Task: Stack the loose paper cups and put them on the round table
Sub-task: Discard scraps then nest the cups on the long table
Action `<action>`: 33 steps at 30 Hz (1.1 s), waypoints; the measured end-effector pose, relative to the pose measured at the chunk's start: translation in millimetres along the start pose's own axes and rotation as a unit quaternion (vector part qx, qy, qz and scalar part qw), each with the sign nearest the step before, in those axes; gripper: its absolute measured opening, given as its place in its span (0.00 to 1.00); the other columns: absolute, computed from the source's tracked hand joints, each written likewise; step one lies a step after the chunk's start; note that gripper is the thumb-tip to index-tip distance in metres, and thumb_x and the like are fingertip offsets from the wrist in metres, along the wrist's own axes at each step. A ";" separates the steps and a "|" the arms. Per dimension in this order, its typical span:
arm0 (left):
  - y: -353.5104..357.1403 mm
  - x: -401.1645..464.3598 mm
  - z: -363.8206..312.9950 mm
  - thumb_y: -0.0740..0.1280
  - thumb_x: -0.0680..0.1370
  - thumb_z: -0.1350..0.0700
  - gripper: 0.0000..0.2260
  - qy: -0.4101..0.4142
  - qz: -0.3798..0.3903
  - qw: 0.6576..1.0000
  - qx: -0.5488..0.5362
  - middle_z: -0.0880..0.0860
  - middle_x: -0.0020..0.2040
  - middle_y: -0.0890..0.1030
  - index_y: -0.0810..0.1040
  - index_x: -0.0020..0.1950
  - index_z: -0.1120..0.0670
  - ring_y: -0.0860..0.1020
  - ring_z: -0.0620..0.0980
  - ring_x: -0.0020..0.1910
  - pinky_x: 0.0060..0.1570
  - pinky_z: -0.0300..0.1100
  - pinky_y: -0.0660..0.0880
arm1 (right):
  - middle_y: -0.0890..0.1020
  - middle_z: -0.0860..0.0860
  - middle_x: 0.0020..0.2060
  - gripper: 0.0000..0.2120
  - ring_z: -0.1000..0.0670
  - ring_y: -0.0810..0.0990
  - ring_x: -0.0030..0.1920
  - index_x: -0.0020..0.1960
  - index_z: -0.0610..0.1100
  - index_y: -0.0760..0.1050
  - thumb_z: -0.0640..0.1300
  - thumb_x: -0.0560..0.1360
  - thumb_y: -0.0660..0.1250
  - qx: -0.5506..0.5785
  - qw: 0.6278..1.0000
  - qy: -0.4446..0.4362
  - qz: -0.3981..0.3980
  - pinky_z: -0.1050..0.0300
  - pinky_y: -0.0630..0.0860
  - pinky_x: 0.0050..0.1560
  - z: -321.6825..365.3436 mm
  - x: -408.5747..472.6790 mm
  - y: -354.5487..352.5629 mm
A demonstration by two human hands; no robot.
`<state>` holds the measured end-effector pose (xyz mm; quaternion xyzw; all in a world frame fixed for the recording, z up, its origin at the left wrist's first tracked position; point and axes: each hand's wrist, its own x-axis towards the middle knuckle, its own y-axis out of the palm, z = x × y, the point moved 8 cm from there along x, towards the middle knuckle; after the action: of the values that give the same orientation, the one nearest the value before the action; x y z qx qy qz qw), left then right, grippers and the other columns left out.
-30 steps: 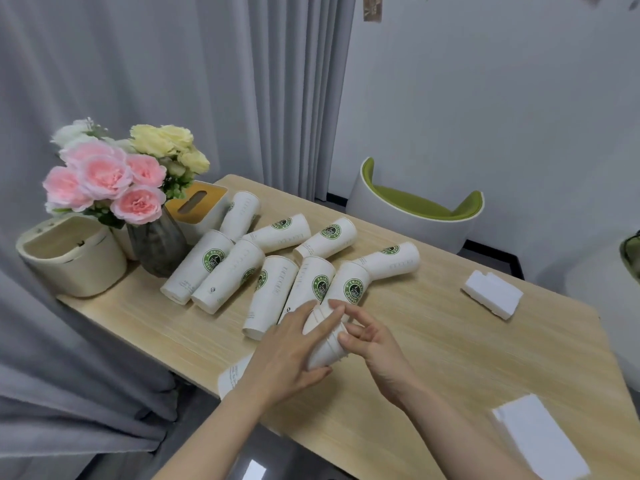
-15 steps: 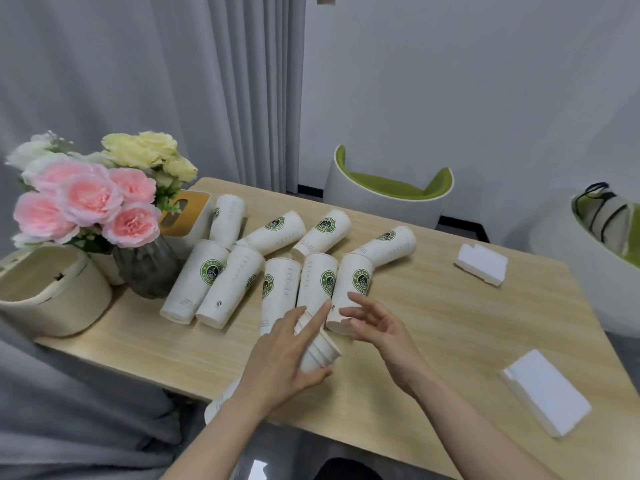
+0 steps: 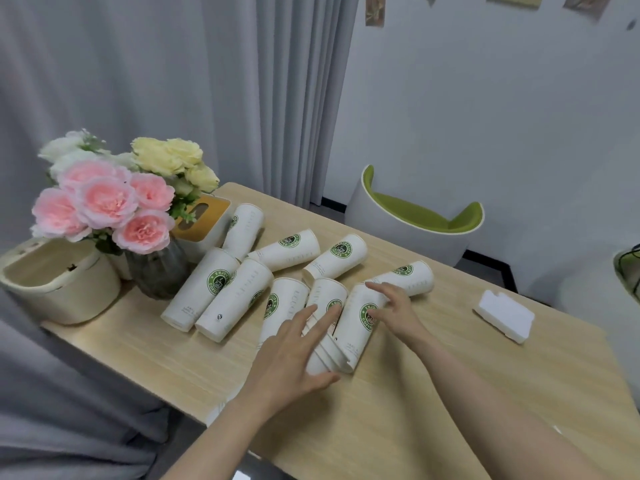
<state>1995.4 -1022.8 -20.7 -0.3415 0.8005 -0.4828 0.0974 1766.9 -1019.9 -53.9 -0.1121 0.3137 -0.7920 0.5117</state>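
— What's printed on those paper cups [image 3: 332,259]?

— A round green badge. I can read "ENJOY" and "COFFEE" on the one by the vase [image 3: 218,283], and a grey line of letters down each side that is too faint to make out.

— Where are they?

— Lying on their sides across the left half of the wooden counter [image 3: 450,358], between the flowers [image 3: 104,202] and the middle. A nested stack of cups [image 3: 323,356] lies near the front edge.

— And the hands?

— The left hand [image 3: 294,358] is over that stack, thumb below it and fingers [image 3: 304,315] stretched along the top, loosely grasping it. The right hand [image 3: 394,311] has its fingers curled over the upper side of a single cup [image 3: 360,317] lying just beside the stack, badge facing up.

— Anything else on there?

— A white foam block [image 3: 504,315] towards the right edge, a yellow-topped tissue box [image 3: 204,220] behind the flowers, and a cream basket [image 3: 59,282] at the left corner.
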 end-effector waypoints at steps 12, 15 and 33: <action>15.2 19.6 2.5 0.65 0.71 0.34 0.44 -0.038 0.024 0.999 0.021 0.42 0.77 0.50 0.30 0.69 0.29 0.58 0.45 0.73 0.62 0.41 0.68 | 0.75 0.50 0.60 0.21 0.49 0.66 0.67 0.61 0.56 0.78 0.42 0.70 0.72 -0.120 0.992 0.024 0.016 0.49 0.57 0.69 -36.2 35.2 -0.1; 20.5 20.7 1.5 0.65 0.72 0.35 0.44 -0.030 0.029 0.999 0.026 0.43 0.77 0.51 0.31 0.70 0.30 0.58 0.44 0.73 0.61 0.40 0.69 | 0.77 0.50 0.57 0.19 0.50 0.68 0.65 0.57 0.55 0.79 0.39 0.70 0.73 -0.076 0.997 0.032 0.007 0.47 0.57 0.70 -43.8 26.1 -0.8; 49.5 27.3 -12.6 0.65 0.70 0.33 0.44 0.013 0.072 0.997 0.017 0.45 0.76 0.54 0.34 0.71 0.29 0.61 0.45 0.72 0.57 0.40 0.71 | 0.81 0.47 0.54 0.17 0.53 0.78 0.52 0.54 0.42 0.81 0.26 0.74 0.62 0.265 0.961 0.038 -0.064 0.67 0.74 0.50 -52.6 -24.5 -84.3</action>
<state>1946.4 -1016.6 -51.0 -0.2752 0.8158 -0.4925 0.1268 1689.3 -954.7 -39.8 0.0380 0.1039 -0.8817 0.4586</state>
